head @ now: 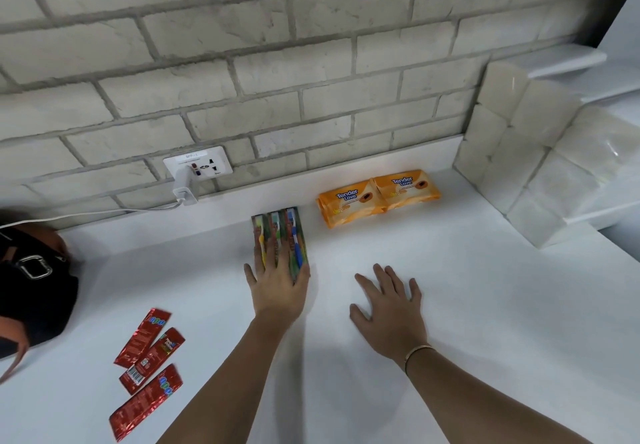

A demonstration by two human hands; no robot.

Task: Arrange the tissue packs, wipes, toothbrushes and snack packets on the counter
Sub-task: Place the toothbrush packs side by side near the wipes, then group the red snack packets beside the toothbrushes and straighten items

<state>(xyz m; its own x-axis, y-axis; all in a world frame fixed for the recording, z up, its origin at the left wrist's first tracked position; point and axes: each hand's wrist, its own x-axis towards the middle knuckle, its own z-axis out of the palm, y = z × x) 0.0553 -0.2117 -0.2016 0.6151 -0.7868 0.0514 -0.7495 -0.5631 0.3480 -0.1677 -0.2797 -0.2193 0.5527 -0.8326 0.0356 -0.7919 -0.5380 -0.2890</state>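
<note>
- My left hand [277,288] lay flat with its fingers straight and slightly spread, pressing on the near end of the toothbrush pack [281,230]. It gripped nothing.
- My right hand [389,305] rested palm-down on the bare counter [467,305], just right of that pack. Its fingers were fanned wide and it held nothing.
- The toothbrush pack ran lengthwise away from me, its far end close to the low white ledge [346,166] at the foot of the brick wall. I could not tell whether it touched. I judged there was little room to push it further back.
- To its right, and apart from it, two orange wipes packs [377,194] sat side by side, touching each other and close to the same ledge.
- Further right, the tissue packs [519,153] stood stacked in the corner, well apart from both hands.
- The three red snack packets [149,357] looked like the loose ones.
  - They lay near my edge of the counter, down and to the left of my left hand.
  - They were close together, the upper two touching, and their long axes slanted up to the right.
  - My left hand was plainly nearer; the right would have had to cross the left arm.
- I judged those were next. The open counter between the toothbrush pack and the black bag [34,291] gave room to line them up by the ledge.
- A white charger [183,189] and its cable sat at the ledge there, something to steer clear of.
</note>
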